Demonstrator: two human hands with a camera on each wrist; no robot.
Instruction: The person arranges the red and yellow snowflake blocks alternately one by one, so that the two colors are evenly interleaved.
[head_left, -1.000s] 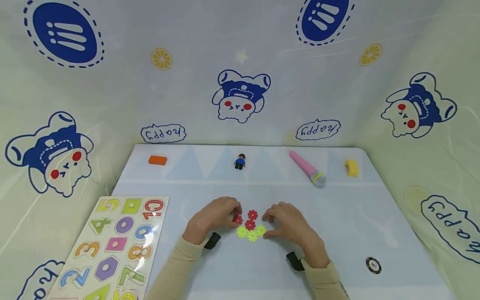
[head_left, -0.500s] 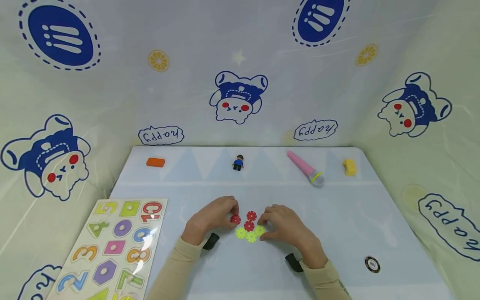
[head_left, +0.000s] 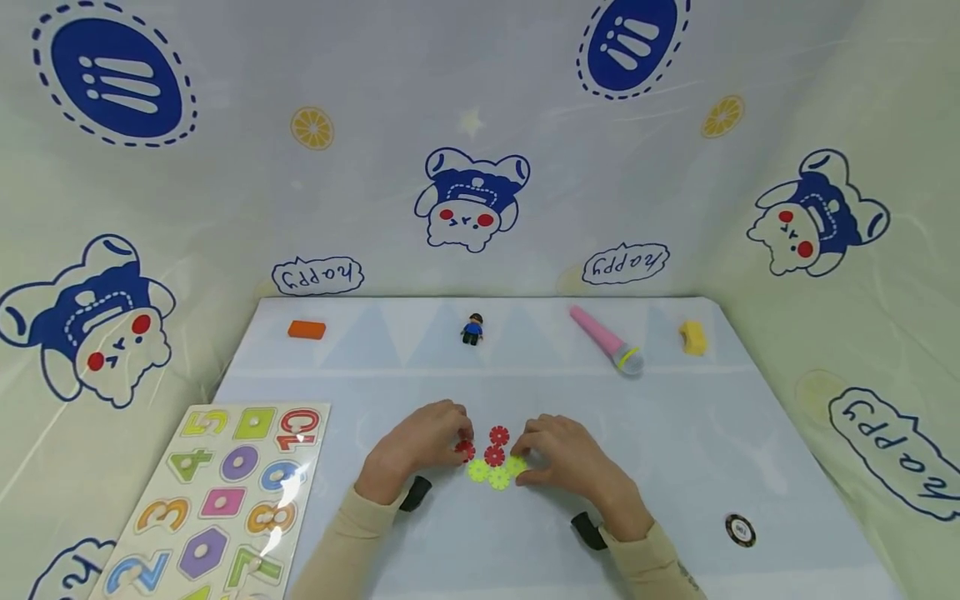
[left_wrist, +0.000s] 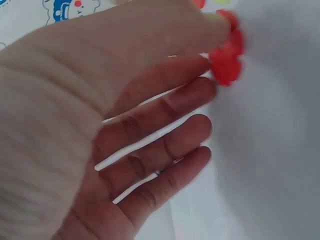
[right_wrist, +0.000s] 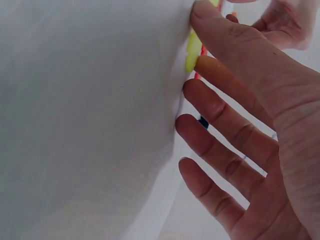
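Left hand (head_left: 422,439): fingers pinch red flower (head_left: 468,451), just shifted toward yellow flowers (head_left: 498,479).
Right hand (head_left: 573,460): fingers pinch end yellow flower (head_left: 515,466).
Layout: apparently tighter.

Backdrop (head_left: 480,275): "happy"; number board (head_left: 193,492): 2–5, 7–8, 10.

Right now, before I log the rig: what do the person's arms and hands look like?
Left hand and right hand: bare, no gloves or rings showing. Left sleeve and right sleeve: plain beige; the right has a small dark marking. Small black fitting at each wrist, left and right. No cables visible.
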